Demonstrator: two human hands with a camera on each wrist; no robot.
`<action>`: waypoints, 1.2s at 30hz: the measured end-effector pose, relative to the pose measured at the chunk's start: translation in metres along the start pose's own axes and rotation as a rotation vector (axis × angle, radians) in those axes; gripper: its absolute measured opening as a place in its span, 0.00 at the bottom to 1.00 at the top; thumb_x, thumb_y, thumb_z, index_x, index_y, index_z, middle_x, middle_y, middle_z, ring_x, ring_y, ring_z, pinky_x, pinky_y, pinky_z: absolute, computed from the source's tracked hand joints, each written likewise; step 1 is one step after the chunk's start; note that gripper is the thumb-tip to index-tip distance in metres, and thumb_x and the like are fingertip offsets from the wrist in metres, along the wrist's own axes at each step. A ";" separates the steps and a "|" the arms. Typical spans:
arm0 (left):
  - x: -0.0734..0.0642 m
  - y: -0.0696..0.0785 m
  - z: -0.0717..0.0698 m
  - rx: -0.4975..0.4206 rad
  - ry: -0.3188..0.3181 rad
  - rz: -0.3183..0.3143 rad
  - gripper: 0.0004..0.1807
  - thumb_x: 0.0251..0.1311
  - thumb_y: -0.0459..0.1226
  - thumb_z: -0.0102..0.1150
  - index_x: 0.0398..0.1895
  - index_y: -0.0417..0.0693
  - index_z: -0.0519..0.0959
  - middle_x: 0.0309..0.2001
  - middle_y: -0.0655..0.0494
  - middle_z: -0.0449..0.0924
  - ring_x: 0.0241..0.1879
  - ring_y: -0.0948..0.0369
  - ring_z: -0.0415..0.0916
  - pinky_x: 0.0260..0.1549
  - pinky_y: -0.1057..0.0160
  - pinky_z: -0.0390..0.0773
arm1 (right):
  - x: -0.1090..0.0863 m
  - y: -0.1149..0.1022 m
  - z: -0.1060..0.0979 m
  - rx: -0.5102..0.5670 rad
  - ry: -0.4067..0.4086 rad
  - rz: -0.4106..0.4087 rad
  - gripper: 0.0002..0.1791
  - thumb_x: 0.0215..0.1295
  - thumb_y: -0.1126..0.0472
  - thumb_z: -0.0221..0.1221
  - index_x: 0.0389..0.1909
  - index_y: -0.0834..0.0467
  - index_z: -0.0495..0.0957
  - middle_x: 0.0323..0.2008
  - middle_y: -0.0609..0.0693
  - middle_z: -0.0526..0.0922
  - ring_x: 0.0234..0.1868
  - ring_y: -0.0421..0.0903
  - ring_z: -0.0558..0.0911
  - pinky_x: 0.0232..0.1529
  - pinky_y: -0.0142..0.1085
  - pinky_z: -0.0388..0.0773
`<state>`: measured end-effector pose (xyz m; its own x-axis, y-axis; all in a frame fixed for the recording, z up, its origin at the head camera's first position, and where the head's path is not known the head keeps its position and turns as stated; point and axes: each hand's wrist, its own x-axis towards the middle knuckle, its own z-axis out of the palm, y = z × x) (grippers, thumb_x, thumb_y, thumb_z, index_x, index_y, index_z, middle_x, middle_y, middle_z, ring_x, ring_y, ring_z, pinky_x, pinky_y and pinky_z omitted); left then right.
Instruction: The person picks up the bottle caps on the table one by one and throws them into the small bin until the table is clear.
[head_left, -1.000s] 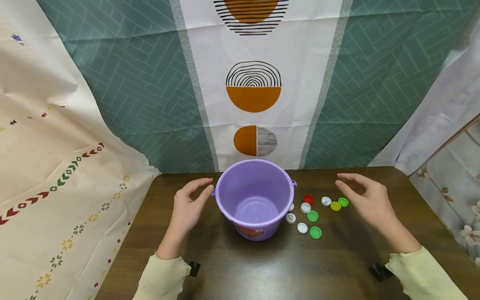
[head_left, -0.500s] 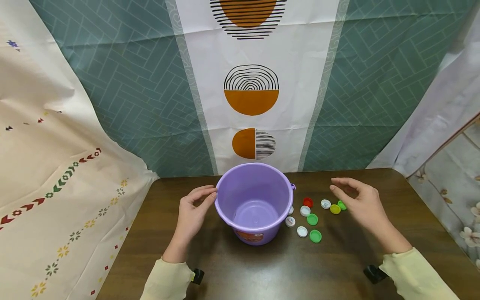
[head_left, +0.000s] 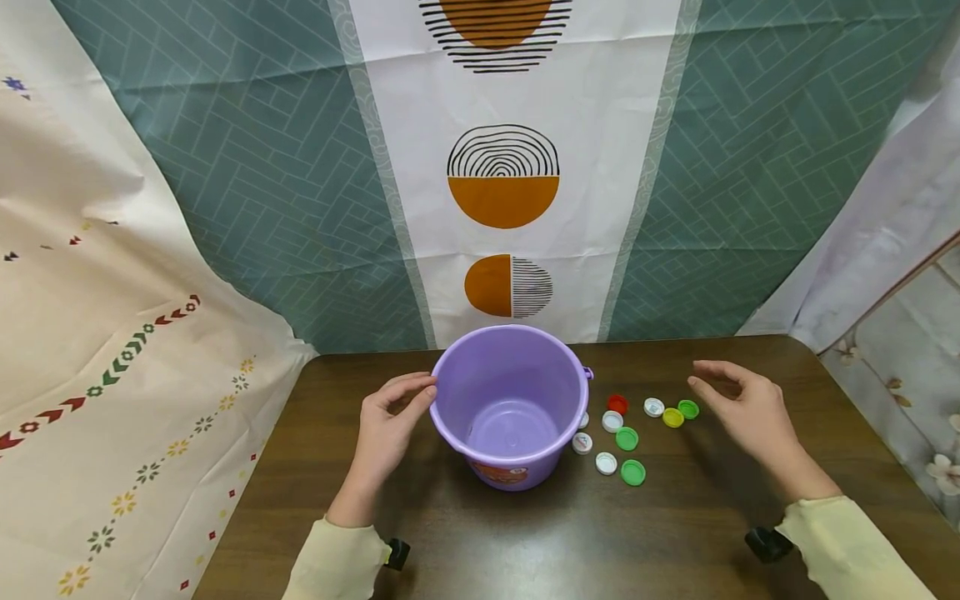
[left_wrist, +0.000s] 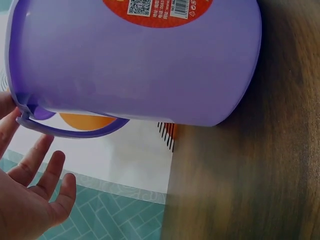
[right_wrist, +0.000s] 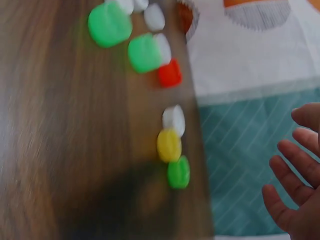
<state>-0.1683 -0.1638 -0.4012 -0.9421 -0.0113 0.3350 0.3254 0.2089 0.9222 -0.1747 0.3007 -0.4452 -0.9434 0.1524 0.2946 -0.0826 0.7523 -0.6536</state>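
A purple bucket stands upright on the wooden table, its round mouth facing up. At its left rim, my left hand pinches the edge between thumb and forefinger beside the handle joint. The left wrist view shows the purple handle hanging down the bucket's far side and the other fingers of that hand spread loosely. My right hand hovers above the table with relaxed fingers, holding nothing. Nearest to it are a green bottle cap, a yellow cap and a white cap.
Between bucket and right hand lie more caps: a red one, a green one and several white ones. A patterned cloth hangs behind the table's back edge, and a cream cloth drapes at the left.
My left hand has moved right onto the bucket's rim and now pinches it. The right hand shifted slightly left, then back right. The bucket and caps have stayed in place.
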 end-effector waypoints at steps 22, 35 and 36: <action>0.000 -0.001 0.000 -0.011 -0.001 0.003 0.13 0.55 0.32 0.64 0.42 0.34 0.82 0.48 0.40 0.80 0.51 0.53 0.76 0.46 0.72 0.77 | 0.002 0.067 -0.002 -0.131 -0.291 0.028 0.40 0.55 0.40 0.63 0.61 0.62 0.69 0.50 0.66 0.79 0.49 0.61 0.78 0.42 0.55 0.75; 0.000 -0.003 -0.001 -0.033 -0.016 0.011 0.13 0.55 0.32 0.63 0.43 0.35 0.82 0.47 0.43 0.81 0.50 0.56 0.77 0.46 0.71 0.77 | 0.005 0.078 0.014 -0.195 -0.351 0.016 0.39 0.49 0.41 0.67 0.56 0.64 0.74 0.46 0.63 0.81 0.42 0.54 0.79 0.39 0.48 0.77; 0.000 -0.003 -0.001 -0.033 -0.017 0.010 0.13 0.55 0.32 0.63 0.43 0.35 0.82 0.47 0.43 0.81 0.50 0.57 0.77 0.46 0.71 0.77 | 0.005 0.078 0.015 -0.199 -0.348 0.014 0.39 0.49 0.41 0.67 0.55 0.64 0.74 0.45 0.63 0.81 0.41 0.53 0.79 0.38 0.46 0.76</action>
<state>-0.1692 -0.1657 -0.4036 -0.9399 0.0076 0.3413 0.3372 0.1766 0.9247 -0.1907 0.3509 -0.5055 -0.9992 -0.0376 0.0104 -0.0378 0.8663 -0.4981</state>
